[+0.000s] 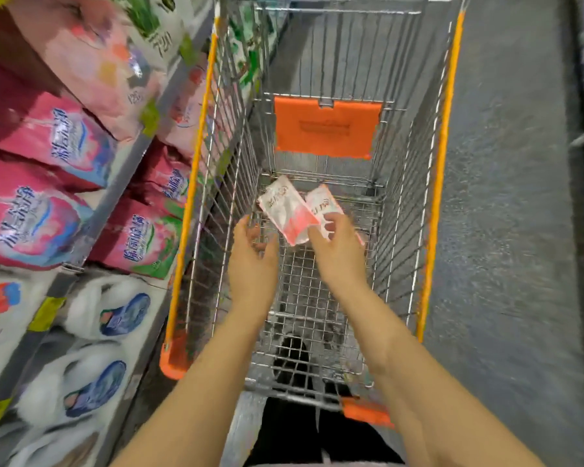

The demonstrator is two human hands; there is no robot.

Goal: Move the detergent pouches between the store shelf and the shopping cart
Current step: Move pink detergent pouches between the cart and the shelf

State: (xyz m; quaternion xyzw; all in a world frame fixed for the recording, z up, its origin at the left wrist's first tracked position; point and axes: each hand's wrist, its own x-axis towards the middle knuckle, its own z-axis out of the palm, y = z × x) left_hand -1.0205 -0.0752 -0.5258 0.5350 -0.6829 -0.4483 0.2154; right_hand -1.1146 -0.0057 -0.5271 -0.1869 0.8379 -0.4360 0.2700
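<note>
- pouches, two, white and pink, low inside the cart [440, 163] at its far half; whether they rest on the wire bottom or hang above it cannot be told.
- left pouch [285, 210]: long axis runs from far-left to near-right, white end far, pink end toward the person; its right edge overlaps the right pouch.
- right pouch [322, 203]: slanted much the same way, near end hidden under the right hand.
- right hand [334, 242]: fingers curled over the right pouch's near end, gripping it; thumb beside the left pouch's pink end; blurred.
- left hand [253, 252]: just left of the pouches, fingers loosely bent and slightly apart, holding nothing.
- flap [327, 129]: orange, upright across the cart beyond the pouches.
- shelf [122, 170]: close along the cart's left side; pink bags [31, 224] on the upper tier, white bags [115, 311] below.
- floor [503, 230]: grey, right of the cart.
</note>
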